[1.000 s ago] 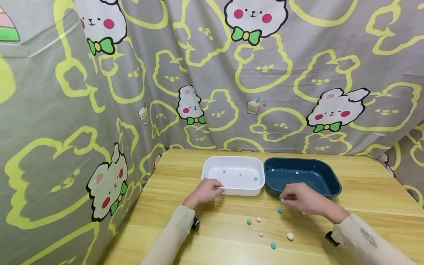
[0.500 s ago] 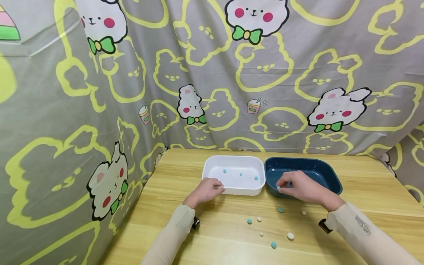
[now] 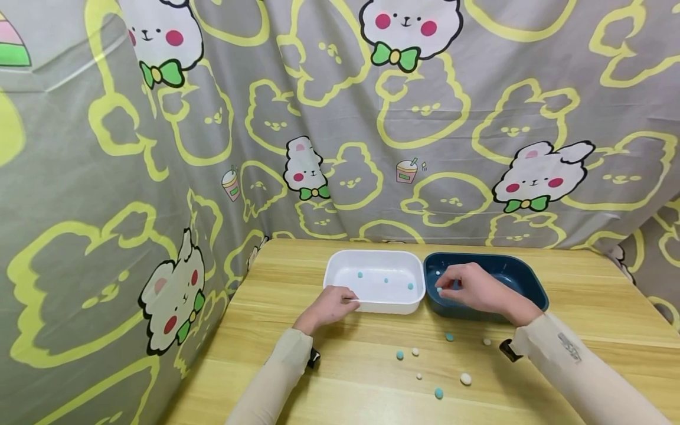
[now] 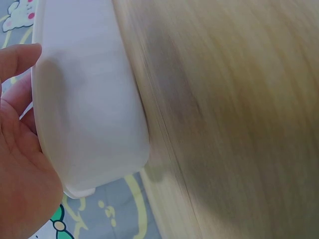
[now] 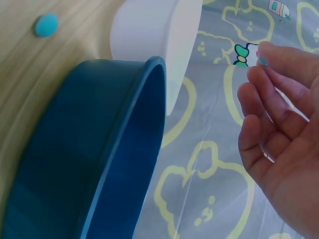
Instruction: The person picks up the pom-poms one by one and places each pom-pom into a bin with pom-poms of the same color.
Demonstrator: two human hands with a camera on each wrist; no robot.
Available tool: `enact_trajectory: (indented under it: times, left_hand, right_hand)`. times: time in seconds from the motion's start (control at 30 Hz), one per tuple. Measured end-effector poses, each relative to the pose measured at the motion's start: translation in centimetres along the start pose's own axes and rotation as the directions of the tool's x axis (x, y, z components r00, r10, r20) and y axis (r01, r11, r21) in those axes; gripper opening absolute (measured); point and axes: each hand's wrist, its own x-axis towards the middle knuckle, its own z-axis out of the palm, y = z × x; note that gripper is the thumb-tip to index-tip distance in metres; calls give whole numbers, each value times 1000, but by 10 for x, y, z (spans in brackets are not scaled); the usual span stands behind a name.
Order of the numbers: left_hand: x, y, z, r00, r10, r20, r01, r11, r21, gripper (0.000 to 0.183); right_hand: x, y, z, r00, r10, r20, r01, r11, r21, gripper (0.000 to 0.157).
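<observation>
My left hand [image 3: 330,304] holds the near-left rim of a white basin [image 3: 390,308], thumb and fingers on either side of the rim in the left wrist view. Three small teal balls [image 3: 410,286] lie inside it. Over the left part of a dark blue basin [image 3: 523,295], my right hand [image 3: 478,288] pinches a small teal ball [image 5: 262,60] between thumb and index finger. A small white ball [image 3: 437,273] shows in the blue basin; the hand hides part of that basin.
Loose teal balls [image 3: 438,393] and white balls [image 3: 466,379] are scattered on the wooden table [image 3: 350,378] in front of the basins. The basins stand side by side near the back edge. A patterned curtain [image 3: 340,118] hangs behind and to the left.
My right hand has moved forward and slightly left with the teal ball, from the blue basin's front side to above its left part. The left hand has stayed on the white basin.
</observation>
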Motion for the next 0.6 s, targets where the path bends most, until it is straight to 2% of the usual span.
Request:
enact_trajectory:
  times: [0.43,0.6]
  left_hand:
    - [-1,0,-1,1000,31,2,-31,1000,-2,16]
    - [-1,0,-1,999,36,0,-36,999,3,17]
  right_hand:
    - [16,-1,-2,1000,0,-21,1,999,42,7]
    - [23,-2,-2,999,37,-18,-36,998,51,9]
